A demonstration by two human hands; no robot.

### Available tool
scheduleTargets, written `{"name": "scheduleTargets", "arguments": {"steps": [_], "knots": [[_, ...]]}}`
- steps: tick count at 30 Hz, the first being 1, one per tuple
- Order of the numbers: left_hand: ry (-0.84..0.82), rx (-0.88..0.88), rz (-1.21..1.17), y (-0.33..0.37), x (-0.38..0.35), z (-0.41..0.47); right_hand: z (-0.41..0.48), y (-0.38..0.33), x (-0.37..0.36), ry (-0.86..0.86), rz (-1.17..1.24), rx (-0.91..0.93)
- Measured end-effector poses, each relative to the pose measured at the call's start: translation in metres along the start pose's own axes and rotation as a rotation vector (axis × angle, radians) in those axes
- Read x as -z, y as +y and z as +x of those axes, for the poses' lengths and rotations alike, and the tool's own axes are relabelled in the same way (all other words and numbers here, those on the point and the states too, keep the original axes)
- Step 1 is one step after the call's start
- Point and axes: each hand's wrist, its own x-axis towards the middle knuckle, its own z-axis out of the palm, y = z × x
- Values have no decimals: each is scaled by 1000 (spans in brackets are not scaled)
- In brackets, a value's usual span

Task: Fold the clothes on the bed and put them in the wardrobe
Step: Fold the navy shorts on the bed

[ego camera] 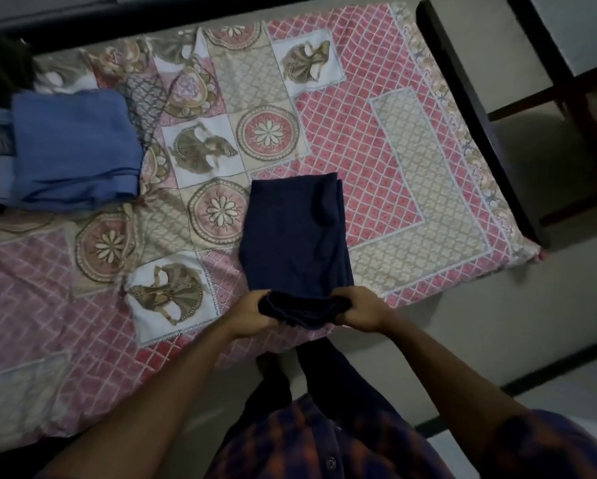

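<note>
Both hands, left (252,314) and right (361,309), grip the bunched near end of a navy garment (295,233) that lies flat on the bed (376,140) by its near edge. A folded blue pile (72,146) sits on the patterned pink sheet at the far left. Pale floor (497,305) and a dark frame (476,112) border the bed on the right.

Patterned bed (393,133), navy garment (297,236), blue pile (72,146) (folded)
</note>
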Motion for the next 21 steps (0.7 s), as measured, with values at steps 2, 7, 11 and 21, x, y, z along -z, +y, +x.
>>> {"name": "scheduleTargets", "arguments": {"steps": [2, 7, 11, 21], "knots": [[25, 36, -127, 9, 11, 2, 5, 0, 7, 110, 141, -9], [372, -23, -328, 61, 56, 54, 61, -22, 58, 381, 370, 21], [590, -29, -287, 86, 89, 129, 146, -41, 99, 495, 271, 21], [1096, -49, 398, 47, 88, 242, 257, 12, 88, 788, -35, -98]]}}
